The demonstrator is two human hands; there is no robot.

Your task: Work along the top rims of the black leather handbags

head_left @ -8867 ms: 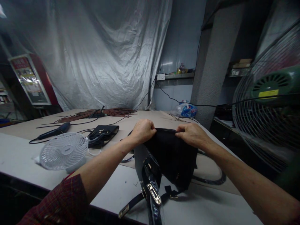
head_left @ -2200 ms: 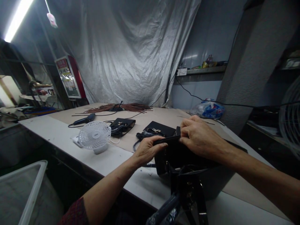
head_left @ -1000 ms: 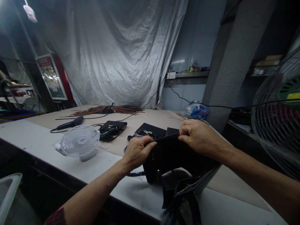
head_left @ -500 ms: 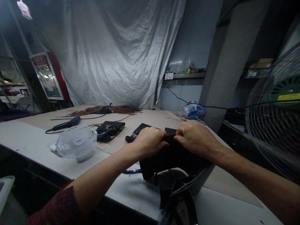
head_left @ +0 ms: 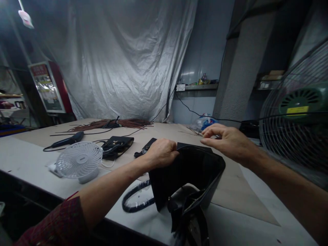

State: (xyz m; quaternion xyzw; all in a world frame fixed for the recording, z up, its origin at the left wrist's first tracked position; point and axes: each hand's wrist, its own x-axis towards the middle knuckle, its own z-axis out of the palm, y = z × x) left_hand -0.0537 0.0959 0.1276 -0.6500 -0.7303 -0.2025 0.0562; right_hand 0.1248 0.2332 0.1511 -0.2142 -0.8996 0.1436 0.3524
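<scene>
A black handbag [head_left: 197, 164] stands open in front of me on the table, its dark inside facing me. My left hand [head_left: 164, 152] is closed on the bag's upper edge at the left. Above the bag's right side, apart from it, hovers my right hand [head_left: 222, 138]. Its thumb and forefinger are drawn together in a pinch; anything between them is too small to make out. A rounded handle [head_left: 138, 196] with clear wrap lies left of the bag. Dark straps and metal fittings hang at its near end, partly in shadow.
A white desk fan [head_left: 80, 159] and a dark corded tool [head_left: 70, 139] are on the left. Black bags [head_left: 118, 145] lie beyond, before a bundle of brown strips [head_left: 128, 123]. A large caged fan [head_left: 294, 112] stands at right.
My right hand has let go of the bag's edge and lifted away to the right. The bag's opening now shows wider. My left hand keeps its grip. The view has shifted slightly.
</scene>
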